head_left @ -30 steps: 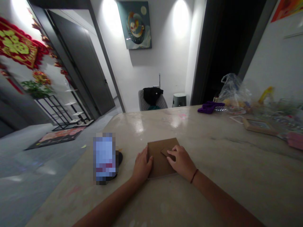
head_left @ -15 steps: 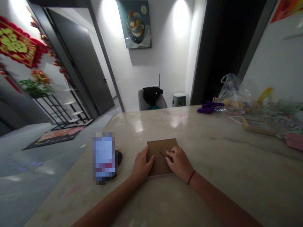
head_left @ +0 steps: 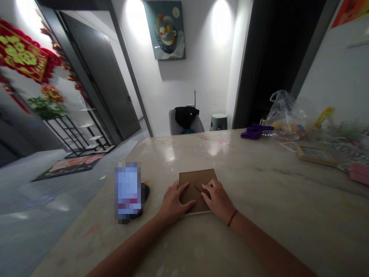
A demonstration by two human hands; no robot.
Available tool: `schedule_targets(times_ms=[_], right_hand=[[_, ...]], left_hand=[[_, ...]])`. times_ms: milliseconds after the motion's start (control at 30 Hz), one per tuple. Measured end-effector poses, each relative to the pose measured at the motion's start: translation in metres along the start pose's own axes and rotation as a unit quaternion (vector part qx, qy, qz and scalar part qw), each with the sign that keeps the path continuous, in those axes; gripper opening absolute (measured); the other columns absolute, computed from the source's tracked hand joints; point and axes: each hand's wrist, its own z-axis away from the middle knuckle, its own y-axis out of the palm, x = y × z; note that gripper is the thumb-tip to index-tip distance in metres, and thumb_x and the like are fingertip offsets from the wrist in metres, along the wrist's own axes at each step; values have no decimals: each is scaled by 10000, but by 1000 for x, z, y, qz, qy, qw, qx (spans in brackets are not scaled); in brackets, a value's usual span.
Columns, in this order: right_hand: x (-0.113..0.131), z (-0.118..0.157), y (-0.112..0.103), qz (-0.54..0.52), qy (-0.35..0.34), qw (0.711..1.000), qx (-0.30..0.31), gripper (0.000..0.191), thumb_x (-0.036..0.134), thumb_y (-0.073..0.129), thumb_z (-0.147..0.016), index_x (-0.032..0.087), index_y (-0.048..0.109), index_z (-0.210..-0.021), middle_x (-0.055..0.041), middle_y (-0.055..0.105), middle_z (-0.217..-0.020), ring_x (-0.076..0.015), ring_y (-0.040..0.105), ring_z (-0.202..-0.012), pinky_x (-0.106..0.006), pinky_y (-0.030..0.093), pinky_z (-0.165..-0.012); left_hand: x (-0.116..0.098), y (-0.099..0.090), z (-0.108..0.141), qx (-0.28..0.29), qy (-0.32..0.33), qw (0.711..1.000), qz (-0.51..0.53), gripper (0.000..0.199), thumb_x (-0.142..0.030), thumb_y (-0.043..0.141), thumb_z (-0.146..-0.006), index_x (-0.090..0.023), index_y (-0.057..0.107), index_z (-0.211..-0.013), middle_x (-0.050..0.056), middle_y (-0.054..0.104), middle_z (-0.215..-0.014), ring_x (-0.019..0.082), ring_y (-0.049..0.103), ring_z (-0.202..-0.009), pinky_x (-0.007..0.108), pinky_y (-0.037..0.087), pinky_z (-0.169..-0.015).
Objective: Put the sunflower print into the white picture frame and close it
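Head view: we look forward and down along a marble counter (head_left: 259, 234) at our two forearms reaching out from the bottom of the picture.

Left hand: the left hand (head_left: 175, 202) lies palm down and spread, its fingers (head_left: 187, 204) resting on the frame's left half.

Right hand: the right hand (head_left: 217, 199) lies palm down, fingers loosely together, their tips on the flap; a red cord (head_left: 232, 217) circles the wrist.

Hands' state: both flat on the surface and apart, neither pinching.

Frame: a square frame (head_left: 190, 184) lies flat between the hands, brown backing up, with a thin white edge along the near side.

Direction: it is square, so no long axis shows; its sides run roughly along and across the counter, and a narrow flap (head_left: 198, 186) lies diagonally on it, its lower end under the right fingers.

Beside it: a pixelated object (head_left: 127, 192) stands left of the hands, touching a black round thing (head_left: 145, 192).

Far counter: a purple cloth (head_left: 255, 132), a plastic bag (head_left: 285, 113) and a second frame (head_left: 315, 156) lie to the right.

Beyond: a chair (head_left: 184, 125) with dark clothing stands by a stool (head_left: 218, 122).
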Motion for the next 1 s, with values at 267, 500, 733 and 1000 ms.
schedule_targets(times_ms=[267, 500, 733, 1000], right_hand=[[0, 0, 11, 37, 37, 998, 24, 479, 269, 501, -776, 60, 481, -1206, -212, 410, -1293, -300, 341, -1238, -444, 303, -1003], [11, -4, 15, 77, 70, 994, 33, 598, 383, 512, -753, 3, 473, -1213, -260, 383, -1318, -352, 314, -1251, -456, 250, -1028], [-11, -9, 15, 39, 15, 999, -22, 400, 245, 484, -762, 101, 544, -1131, -161, 537, -1193, -261, 432, -1175, -433, 333, -988], [-33, -19, -14, 64, -14, 990, -128, 238, 206, 411, -839, 168, 644, -804, -97, 641, -1001, -214, 535, -982, -407, 375, -915]], left_hand=[[8, 2, 1, 45, 18, 999, -5, 898, -649, 627, -552, -253, 374, -1317, 114, 286, -1422, 344, 232, -1300, 508, 189, -1046], [11, 3, -1, 24, 39, 999, 1, 879, -627, 649, -541, -250, 409, -1298, 114, 360, -1380, 339, 300, -1267, 492, 241, -1027], [-3, -2, 1, 26, -20, 999, -33, 786, -598, 595, -635, -197, 425, -1289, 159, 304, -1411, 326, 259, -1297, 463, 234, -1040], [-5, -3, 5, 31, 5, 998, -48, 764, -664, 525, -653, -228, 434, -1273, 129, 399, -1368, 289, 319, -1278, 483, 212, -1046]])
